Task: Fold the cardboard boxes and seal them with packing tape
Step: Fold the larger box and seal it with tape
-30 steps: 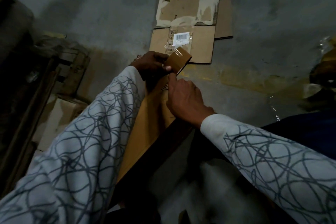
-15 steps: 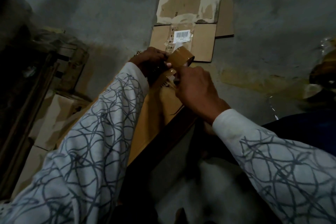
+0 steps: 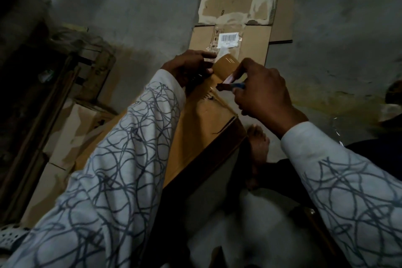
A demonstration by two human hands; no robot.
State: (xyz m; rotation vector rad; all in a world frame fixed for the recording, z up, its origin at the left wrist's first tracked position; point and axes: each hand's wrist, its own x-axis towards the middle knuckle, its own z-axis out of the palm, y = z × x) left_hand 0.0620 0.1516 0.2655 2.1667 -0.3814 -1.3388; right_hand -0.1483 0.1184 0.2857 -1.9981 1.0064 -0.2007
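Head-camera view: a folded brown cardboard box [image 3: 202,124] lies tilted across a person's lap, its far end the centre of the work, as a glossy roll of brown packing tape [image 3: 225,66] stands at that end with a strip running down from it onto the box's top face. The left hand [image 3: 187,65] is clamped on the roll's near side, fingers curled round it. The right hand [image 3: 258,89], which half a second ago sat closed over the roll and a second ago pressed flat on the box top, has now drawn back to the right of the roll and pinches a small blue-handled cutter [image 3: 236,86] against the taut strip. That shift suggests the tape is laid along this seam and the cut is the step in hand; whether the blade has bitten yet cannot be told. The box is closed, so nothing of its inside shows. Beyond its far end, a flattened, torn cardboard sheet with a white barcode label [image 3: 228,39] lies on the grey concrete floor [image 3: 337,28]. Left of the box, pale cardboard cartons [image 3: 71,130] are stacked beside dark wooden slats [image 3: 39,102]; their contents are hidden.
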